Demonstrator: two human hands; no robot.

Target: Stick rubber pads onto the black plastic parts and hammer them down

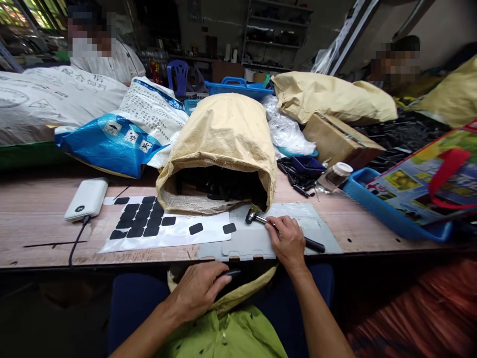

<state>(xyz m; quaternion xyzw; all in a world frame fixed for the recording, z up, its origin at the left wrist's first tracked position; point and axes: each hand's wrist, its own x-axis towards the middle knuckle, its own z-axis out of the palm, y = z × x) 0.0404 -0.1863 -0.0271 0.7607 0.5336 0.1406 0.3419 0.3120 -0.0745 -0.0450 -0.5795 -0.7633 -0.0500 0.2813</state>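
Observation:
My right hand [286,239] is closed round the shaft of a small hammer [315,245], which lies over a grey sheet [320,223] at the table's front edge. Below that edge, my left hand [199,288] pinches a small black piece [234,273] above the mouth of a sack [253,293] on my lap. Beyond the hands, a tan sack [227,129] lies with its mouth towards me and dark pieces inside. A white sheet [179,238] with rows of black rounded patches [137,220] lies to the left.
A white power bank [87,199] with a cable is at the left. To the right are a capped bottle [333,177], a cardboard box [335,139] and a blue tray [395,219] under a colourful bag [428,174]. Two people sit across the table.

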